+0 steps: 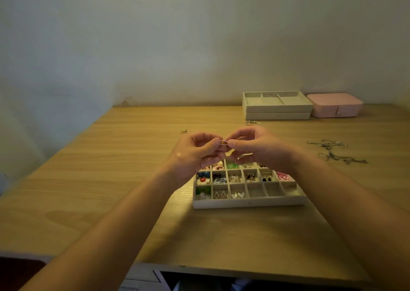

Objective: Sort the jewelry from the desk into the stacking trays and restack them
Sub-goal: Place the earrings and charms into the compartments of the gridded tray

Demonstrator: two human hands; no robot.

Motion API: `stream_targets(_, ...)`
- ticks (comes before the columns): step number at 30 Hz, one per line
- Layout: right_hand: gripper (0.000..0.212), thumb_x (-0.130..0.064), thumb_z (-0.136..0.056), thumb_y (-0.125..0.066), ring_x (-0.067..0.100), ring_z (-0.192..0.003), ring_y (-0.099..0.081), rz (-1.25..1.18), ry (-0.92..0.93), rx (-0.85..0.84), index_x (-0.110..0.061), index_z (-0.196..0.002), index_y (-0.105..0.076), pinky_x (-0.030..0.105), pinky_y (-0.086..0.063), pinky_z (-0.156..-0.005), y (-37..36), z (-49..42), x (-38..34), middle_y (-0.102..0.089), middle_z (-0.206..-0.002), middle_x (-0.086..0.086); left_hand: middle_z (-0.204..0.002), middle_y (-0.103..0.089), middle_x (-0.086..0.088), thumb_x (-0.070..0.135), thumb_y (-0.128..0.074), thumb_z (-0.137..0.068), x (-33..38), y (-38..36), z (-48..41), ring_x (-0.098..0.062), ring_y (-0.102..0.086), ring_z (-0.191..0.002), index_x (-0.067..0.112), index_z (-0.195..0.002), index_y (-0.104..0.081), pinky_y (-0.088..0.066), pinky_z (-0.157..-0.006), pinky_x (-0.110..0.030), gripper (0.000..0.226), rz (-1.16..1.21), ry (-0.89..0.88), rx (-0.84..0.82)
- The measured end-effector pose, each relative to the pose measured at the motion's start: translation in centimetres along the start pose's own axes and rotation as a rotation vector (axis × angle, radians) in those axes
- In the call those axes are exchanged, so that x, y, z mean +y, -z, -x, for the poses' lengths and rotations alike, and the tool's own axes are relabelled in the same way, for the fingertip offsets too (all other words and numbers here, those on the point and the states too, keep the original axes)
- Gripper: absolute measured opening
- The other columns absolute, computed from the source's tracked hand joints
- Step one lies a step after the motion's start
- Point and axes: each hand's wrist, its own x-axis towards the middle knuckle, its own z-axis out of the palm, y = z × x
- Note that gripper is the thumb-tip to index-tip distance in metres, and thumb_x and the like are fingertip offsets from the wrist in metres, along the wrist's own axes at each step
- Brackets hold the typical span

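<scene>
Both hands (224, 148) pinch a small ring (224, 142) above compartment tray (248, 203).

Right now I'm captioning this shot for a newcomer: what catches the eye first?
Both hands, left hand and right hand, pinch a small ring at mid-frame, above the compartment tray filled with colourful jewelry. Behind, by the wall, sit stacked empty trays beside a pink box; tangled chains lie right.

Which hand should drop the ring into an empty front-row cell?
Right, probably. The right hand shares the ring with the left hand, and the tray's empty cells sit on its side.
</scene>
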Motion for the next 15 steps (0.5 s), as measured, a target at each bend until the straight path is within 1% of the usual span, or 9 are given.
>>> stream_targets(2,0.021,-0.015,-0.093,-0.070,0.024,-0.088,-0.073,-0.035,-0.008,0.004,-0.005,-0.111,-0.067,0.033,-0.059,-0.075,0.5,0.5,0.0,-0.077,-0.096,0.008,-0.094,-0.074,-0.019,0.012,-0.068,-0.082,-0.1,-0.6,0.1,-0.023,-0.073,-0.080,0.002,-0.104,-0.068,-0.062,-0.069,-0.024,0.024,-0.013,0.008,-0.003)
stream_targets(4,0.024,-0.015,-0.090,-0.071,0.025,-0.087,-0.073,-0.099,-0.015,0.018,-0.004,-0.111,-0.066,0.031,-0.059,-0.073,0.9,1.0,0.1,-0.076,-0.095,0.011,-0.097,-0.075,-0.020,0.012,-0.069,-0.083,0.0,-1.4,0.2,-0.027,-0.074,-0.086,0.002,-0.106,-0.067,-0.061,-0.069,-0.024,0.025,-0.075,0.010,0.002)
stream_targets(7,0.033,-0.020,-0.082,-0.074,0.025,-0.085,-0.072,-0.128,-0.018,0.052,-0.006,-0.111,-0.069,0.034,-0.061,-0.075,1.3,1.5,0.2,-0.075,-0.093,0.010,-0.099,-0.076,-0.019,0.009,-0.068,-0.090,0.1,-2.4,0.4,-0.030,-0.075,-0.093,0.002,-0.109,-0.066,-0.061,-0.070,-0.026,0.020,-0.191,-0.004,-0.003)
stream_targets(10,0.031,-0.020,-0.084,-0.075,0.020,-0.083,-0.070,-0.138,-0.019,0.105,-0.010,-0.113,-0.071,0.035,-0.061,-0.077,1.6,1.7,0.3,-0.074,-0.090,0.005,-0.097,-0.076,-0.016,0.011,-0.073,-0.089,0.3,-3.2,0.6,-0.028,-0.075,-0.090,0.003,-0.107,-0.069,-0.062,-0.080,-0.034,0.020,-0.326,-0.041,0.014)
stream_targets(12,0.036,-0.023,-0.079,-0.078,0.019,-0.082,-0.068,-0.155,-0.005,0.131,-0.010,-0.112,-0.072,0.035,-0.059,-0.077,1.5,1.8,0.2,-0.073,-0.089,0.004,-0.097,-0.075,-0.018,0.012,-0.075,-0.087,0.2,-3.6,0.7,-0.027,-0.072,-0.086,0.004,-0.104,-0.071,-0.061,-0.083,-0.038,0.019,-0.371,-0.051,0.029)
stream_targets(13,0.039,-0.025,-0.076,-0.078,0.020,-0.083,-0.068,-0.155,0.002,0.138,-0.011,-0.111,-0.072,0.036,-0.059,-0.078,1.5,1.9,0.1,-0.073,-0.090,0.005,-0.096,-0.074,-0.019,0.012,-0.076,-0.087,0.1,-3.8,0.6,-0.026,-0.071,-0.085,0.004,-0.103,-0.072,-0.061,-0.083,-0.039,0.019,-0.364,-0.047,0.037)
stream_targets(15,0.040,-0.028,-0.074,-0.079,0.023,-0.087,-0.069,-0.146,0.011,0.145,-0.012,-0.110,-0.073,0.038,-0.059,-0.081,1.4,2.0,0.0,-0.073,-0.095,0.009,-0.092,-0.074,-0.017,0.012,-0.075,-0.088,-0.1,-4.1,0.5,-0.025,-0.068,-0.082,0.003,-0.102,-0.072,-0.062,-0.078,-0.034,0.017,-0.298,-0.018,0.041)
